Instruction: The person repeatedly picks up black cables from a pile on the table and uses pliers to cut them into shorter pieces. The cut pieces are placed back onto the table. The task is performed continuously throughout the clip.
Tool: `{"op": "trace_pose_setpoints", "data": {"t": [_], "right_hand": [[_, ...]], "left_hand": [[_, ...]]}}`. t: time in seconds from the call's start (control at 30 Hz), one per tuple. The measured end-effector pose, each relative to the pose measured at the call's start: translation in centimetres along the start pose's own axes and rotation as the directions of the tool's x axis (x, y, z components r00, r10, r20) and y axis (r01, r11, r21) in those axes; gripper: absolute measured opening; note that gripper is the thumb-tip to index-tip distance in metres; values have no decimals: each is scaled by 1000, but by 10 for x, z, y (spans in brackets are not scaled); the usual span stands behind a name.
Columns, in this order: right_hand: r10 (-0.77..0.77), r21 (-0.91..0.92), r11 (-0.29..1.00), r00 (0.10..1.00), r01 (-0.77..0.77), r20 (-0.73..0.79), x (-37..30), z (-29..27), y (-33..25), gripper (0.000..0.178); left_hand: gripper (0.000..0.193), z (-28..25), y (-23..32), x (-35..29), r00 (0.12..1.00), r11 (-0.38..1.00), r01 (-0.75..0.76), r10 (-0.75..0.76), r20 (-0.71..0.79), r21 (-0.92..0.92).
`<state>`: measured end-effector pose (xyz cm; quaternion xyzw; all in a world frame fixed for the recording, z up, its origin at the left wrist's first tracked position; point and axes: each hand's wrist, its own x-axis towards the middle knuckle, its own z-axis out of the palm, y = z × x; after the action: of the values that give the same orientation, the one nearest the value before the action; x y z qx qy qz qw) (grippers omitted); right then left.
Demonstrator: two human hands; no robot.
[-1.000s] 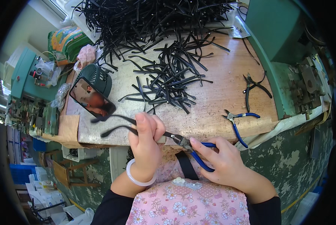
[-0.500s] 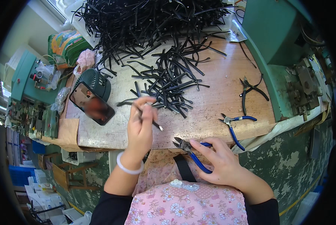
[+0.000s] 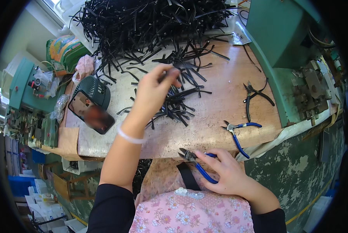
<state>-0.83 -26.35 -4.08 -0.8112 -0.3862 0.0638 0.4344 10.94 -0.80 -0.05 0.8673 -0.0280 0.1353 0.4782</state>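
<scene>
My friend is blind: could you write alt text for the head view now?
A person's right hand holds blue-handled pliers; the left hand is over scattered black glasses arms, with a big heap behind. At right are two more pliers; at left, a phone.

Black eyeglass temples (image 3: 175,108) lie scattered beyond held blue-handled pliers (image 3: 200,169)
</scene>
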Motion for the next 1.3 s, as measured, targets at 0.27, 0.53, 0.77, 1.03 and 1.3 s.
{"op": "trace_pose_setpoints", "data": {"t": [0.27,0.53,0.77,1.03,1.3], "right_hand": [[58,70,996,998,-59,7,7,-3,-1,71],[7,-157,988,1000,-8,-9,9,-6,-9,71],[-152,-319,933,986,166,68,17,-8,-27,75],[-95,-250,961,990,118,102,16,-16,-29,70],[-66,-107,992,998,67,20,13,-9,-29,75]], "left_hand": [[40,-28,-5,-70,904,712,427,-346,250,-558],[45,-10,2,-112,929,504,369,-205,307,-781],[54,-18,28,-114,890,550,456,-293,349,-700],[52,-13,29,-121,962,612,268,-205,178,-744],[50,25,42,-148,882,812,-252,-31,-470,-527]]}}
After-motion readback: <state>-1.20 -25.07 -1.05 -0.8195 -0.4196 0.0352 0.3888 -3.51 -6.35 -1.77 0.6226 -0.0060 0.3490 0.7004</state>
